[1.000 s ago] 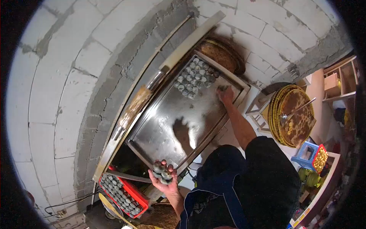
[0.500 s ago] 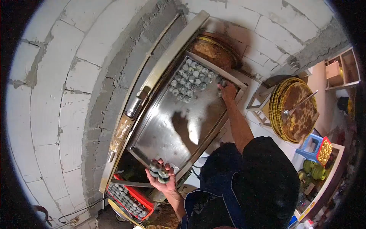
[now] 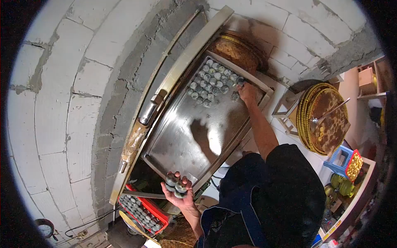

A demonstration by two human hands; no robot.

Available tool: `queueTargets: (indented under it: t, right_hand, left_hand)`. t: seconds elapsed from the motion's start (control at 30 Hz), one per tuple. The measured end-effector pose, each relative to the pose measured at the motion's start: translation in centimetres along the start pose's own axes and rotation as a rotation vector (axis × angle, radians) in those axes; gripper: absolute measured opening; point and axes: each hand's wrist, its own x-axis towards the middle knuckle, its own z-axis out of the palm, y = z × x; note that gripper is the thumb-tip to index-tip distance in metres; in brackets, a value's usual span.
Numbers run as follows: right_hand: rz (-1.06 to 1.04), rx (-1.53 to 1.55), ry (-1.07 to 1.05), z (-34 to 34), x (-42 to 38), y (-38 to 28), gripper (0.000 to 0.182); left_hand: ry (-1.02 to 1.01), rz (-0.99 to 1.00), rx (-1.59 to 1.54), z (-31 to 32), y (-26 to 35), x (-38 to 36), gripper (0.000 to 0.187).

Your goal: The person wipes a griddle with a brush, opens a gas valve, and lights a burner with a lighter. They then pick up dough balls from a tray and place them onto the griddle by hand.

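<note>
A shiny metal tray (image 3: 178, 136) lies in front of me, with rows of grey-green balls (image 3: 209, 84) dusted white at its far end. My right hand (image 3: 248, 93) is at the far right of these rows, its fingertips closed around a dark ball beside the others; the fingers partly hide it. Another ball (image 3: 235, 96) sits just below those fingertips. Palm up at the tray's near left corner, my left hand (image 3: 180, 200) cradles several of the same balls (image 3: 177, 184) in its curled fingers.
A red crate (image 3: 151, 211) full of similar balls stands at lower left. Along the tray's left runs a metal rail with a wrapped handle (image 3: 133, 142). Stacked round woven trays (image 3: 304, 120) and a blue stool with a red tray of yellow pieces (image 3: 354, 166) are at right.
My right hand has shifted slightly toward the rows of balls, and a ball now shows below its fingertips. My left hand still holds its balls. The view has moved slightly.
</note>
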Motion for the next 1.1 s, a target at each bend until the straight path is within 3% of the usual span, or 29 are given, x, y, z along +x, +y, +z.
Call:
queueTargets:
  t: [0.17,0.23,0.27,0.37,0.5,0.63,0.73,0.77,0.83,0.97,1.03,1.1]
  right_hand:
    - [-0.019,-0.009,-0.058,-0.6,-1.6,0.2,0.049]
    - [-0.201,0.266,0.093,-0.1,-1.8,0.2,0.043]
    - [-0.198,0.265,0.089,0.1,-2.0,0.3,0.043]
    - [-0.401,-0.043,0.173,0.2,-1.9,-0.2,0.038]
    - [-0.163,-0.037,-0.019,1.6,0.2,-0.4,0.037]
    - [-0.155,-0.010,0.110,3.5,1.2,0.7,0.042]
    - [-0.070,-0.095,-0.077,-1.8,-3.0,-2.6,0.038]
    - [-0.074,-0.095,-0.078,-1.6,-4.0,-2.5,0.038]
    - [-0.284,-0.203,-0.215,-1.2,-5.3,-1.9,0.047]
    - [-0.313,-0.220,-0.175,4.6,-2.3,0.1,0.058]
    - [-0.228,0.192,-0.141,6.4,-0.9,0.9,0.061]
    - [-0.193,0.054,-0.189,3.5,-1.8,0.1,0.061]
  left_hand:
    - [0.062,0.029,0.043,0.3,-0.1,-0.3,0.043]
    - [0.069,0.021,0.037,0.0,-0.1,-0.2,0.043]
    - [0.075,0.009,0.033,-0.1,-0.1,-0.3,0.043]
    - [0.089,0.015,0.030,0.1,-0.2,-0.2,0.043]
    - [0.091,0.009,0.016,0.2,-0.5,-0.3,0.044]
    - [0.090,-0.005,0.010,0.6,-0.7,-0.2,0.044]
    - [0.102,0.020,0.011,0.8,-0.9,-0.3,0.043]
    - [0.109,0.027,0.014,0.8,-0.9,-0.3,0.043]
    - [0.119,0.035,0.013,0.9,-1.1,-0.2,0.042]
    - [0.138,0.033,0.019,1.4,-1.5,0.2,0.042]
    - [0.147,0.034,0.032,1.3,-1.4,0.0,0.042]
    - [0.174,0.040,0.033,1.3,-1.6,-0.1,0.042]
